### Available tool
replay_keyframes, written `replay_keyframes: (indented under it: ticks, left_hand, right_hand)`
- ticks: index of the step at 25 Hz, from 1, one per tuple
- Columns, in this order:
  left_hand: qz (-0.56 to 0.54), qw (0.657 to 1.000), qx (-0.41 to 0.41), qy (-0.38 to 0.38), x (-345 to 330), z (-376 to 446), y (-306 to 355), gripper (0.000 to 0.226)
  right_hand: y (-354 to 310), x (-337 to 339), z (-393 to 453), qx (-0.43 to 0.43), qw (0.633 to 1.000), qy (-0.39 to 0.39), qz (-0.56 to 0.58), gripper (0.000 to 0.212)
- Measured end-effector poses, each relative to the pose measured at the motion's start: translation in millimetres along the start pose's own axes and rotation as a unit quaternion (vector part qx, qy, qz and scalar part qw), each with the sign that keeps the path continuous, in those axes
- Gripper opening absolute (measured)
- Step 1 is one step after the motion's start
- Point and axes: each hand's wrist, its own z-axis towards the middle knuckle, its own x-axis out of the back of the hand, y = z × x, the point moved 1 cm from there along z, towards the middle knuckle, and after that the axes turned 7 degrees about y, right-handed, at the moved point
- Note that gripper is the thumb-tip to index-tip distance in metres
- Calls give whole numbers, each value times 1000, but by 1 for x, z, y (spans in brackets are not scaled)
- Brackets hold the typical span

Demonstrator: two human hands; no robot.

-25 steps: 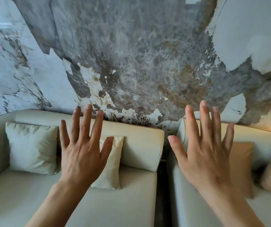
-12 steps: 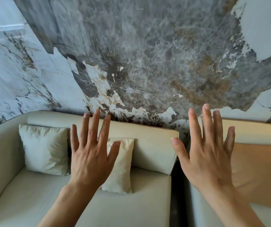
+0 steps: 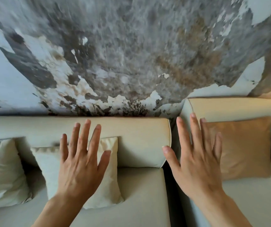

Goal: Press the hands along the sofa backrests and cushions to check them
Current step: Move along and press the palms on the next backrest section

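At the far left a pale cushion (image 3: 2,174) leans on the left sofa's backrest (image 3: 139,140), which runs as a long horizontal band across the view beneath the mottled wall (image 3: 131,54). Next comes a smaller cream cushion (image 3: 110,182), standing upright on the seat (image 3: 139,194) against that backrest. The left hand (image 3: 80,167) is spread flat with fingers splayed and nothing in it, directly in front of this cushion and overlapping it in view; whether the palm touches it yet I cannot tell. Its fingertips point up toward the backrest, which lies just beyond and above them.

Right of a dark gap (image 3: 169,185) between the two sofas, the right hand (image 3: 198,163) is likewise open and empty, fingers fanned. It sits before the inner end of the right sofa's backrest (image 3: 229,108), with a tan cushion (image 3: 243,148) just beside its outer fingers.

Both backrests lie straight ahead of the palms, their long axes running crosswise to the fingers, so a forward press followed by a sideways slide looks the likely demand. Each hand is nearest its own sofa.
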Motion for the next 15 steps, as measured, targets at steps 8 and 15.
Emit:
replay_keyframes:
  ticks: [8,15]
  left_hand:
    - [-3,998,9,-54,-201,-16,12,67]
    - [7,998,33,-58,-317,0,3,72]
  right_hand:
    - [28,-204,-42,3,998,-66,4,72]
    - [29,-335,-36,10,996,-84,4,76]
